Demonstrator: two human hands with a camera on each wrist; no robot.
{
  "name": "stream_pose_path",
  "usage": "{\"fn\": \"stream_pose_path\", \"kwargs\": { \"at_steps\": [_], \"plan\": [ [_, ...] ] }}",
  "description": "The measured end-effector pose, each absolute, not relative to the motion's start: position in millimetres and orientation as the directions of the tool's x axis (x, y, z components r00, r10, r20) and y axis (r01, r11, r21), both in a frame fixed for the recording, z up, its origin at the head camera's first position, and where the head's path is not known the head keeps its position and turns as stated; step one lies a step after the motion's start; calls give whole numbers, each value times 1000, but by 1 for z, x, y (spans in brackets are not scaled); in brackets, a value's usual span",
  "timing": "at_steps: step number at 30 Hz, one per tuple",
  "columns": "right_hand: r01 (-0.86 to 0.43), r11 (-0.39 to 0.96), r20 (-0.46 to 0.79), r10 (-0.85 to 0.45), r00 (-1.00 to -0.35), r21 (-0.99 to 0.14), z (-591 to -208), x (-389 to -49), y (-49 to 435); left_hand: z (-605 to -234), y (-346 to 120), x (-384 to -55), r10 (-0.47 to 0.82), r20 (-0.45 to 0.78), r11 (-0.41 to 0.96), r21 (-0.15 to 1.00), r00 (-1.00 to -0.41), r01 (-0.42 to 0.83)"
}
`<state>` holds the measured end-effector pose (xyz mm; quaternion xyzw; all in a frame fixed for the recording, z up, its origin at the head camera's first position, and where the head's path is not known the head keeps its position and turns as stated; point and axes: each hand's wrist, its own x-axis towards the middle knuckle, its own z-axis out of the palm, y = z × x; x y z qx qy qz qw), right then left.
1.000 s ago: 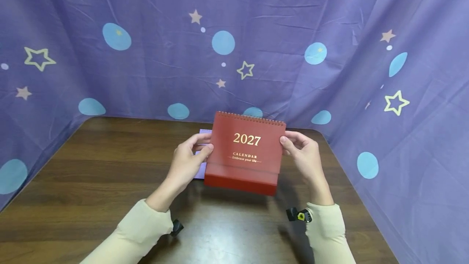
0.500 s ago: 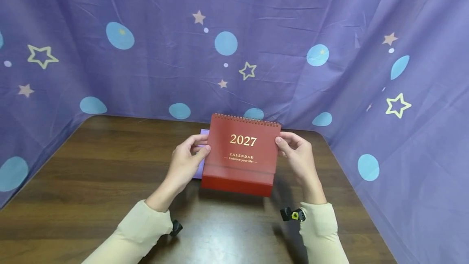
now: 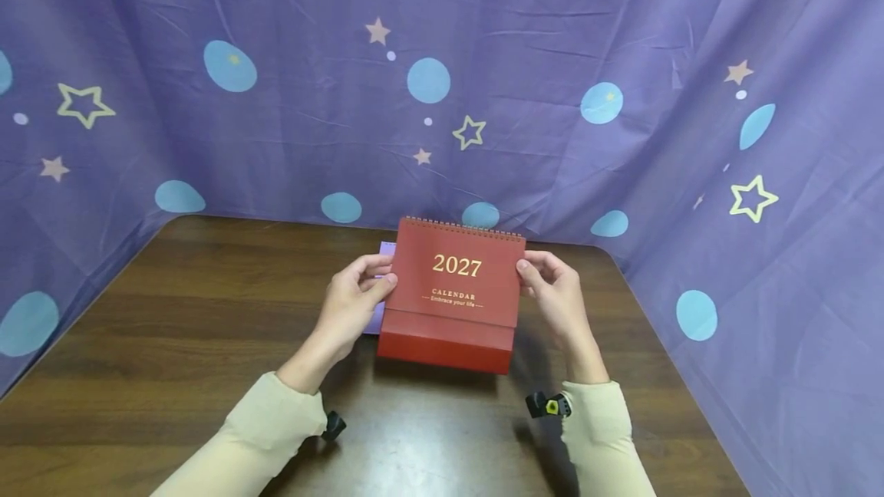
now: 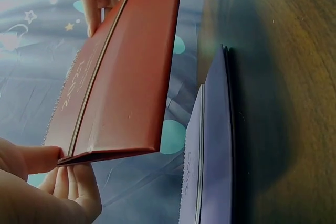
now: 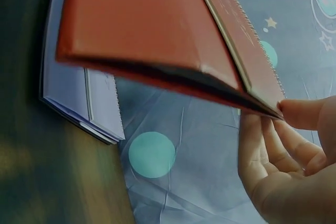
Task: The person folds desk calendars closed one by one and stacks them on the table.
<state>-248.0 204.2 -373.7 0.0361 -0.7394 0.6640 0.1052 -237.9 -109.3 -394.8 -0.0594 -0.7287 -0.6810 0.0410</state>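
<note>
A red spiral-bound desk calendar (image 3: 452, 282), its cover marked 2027 in gold, is held up between both hands, tilted slightly down to the right. My left hand (image 3: 348, 301) pinches its left edge, thumb in front and fingers behind. On the opposite edge, my right hand (image 3: 559, 297) grips the same way. Both wrist views show the red calendar (image 4: 123, 72) raised off the table, its folded base facing the cameras. Behind it stands a purple desk calendar (image 5: 79, 93), mostly hidden in the head view, where only a left strip shows.
The brown wooden table (image 3: 173, 313) carries the purple calendar near its back. A purple curtain (image 3: 311, 98) with stars and blue dots hangs behind the table and along its sides. Black wrist cameras are strapped at both cream sleeves (image 3: 269, 420).
The red calendar and my right hand have shifted a little to the left and slightly down. My left hand stays nearly in place, and both hands keep their hold.
</note>
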Motion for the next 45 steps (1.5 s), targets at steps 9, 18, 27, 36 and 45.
{"fn": "stream_pose_path", "kwargs": {
  "at_steps": [9, 18, 27, 36, 45],
  "plan": [
    [-156, 120, 161, 31, -986, -980, -378, -250, 199, -396, -111, -240, 0, 157, 54, 986, -988, 157],
    [-155, 70, 159, 55, -986, -985, -379, -251, 197, -399, -110, -240, 28, 150, 28, 988, -988, 150],
    [-171, 3, 170, 60, -984, -985, -375, -247, 195, -398, -112, -242, 86, 141, 34, 989, -986, 144],
    [-186, -5, 185, 74, -980, -983, -373, -247, 199, -401, -122, -243, 294, 135, 121, 977, -946, 177],
    [-188, -21, 185, 101, -978, -982, -374, -249, 204, -402, -120, -242, 381, 128, 229, 946, -916, 227]
  ]
}}
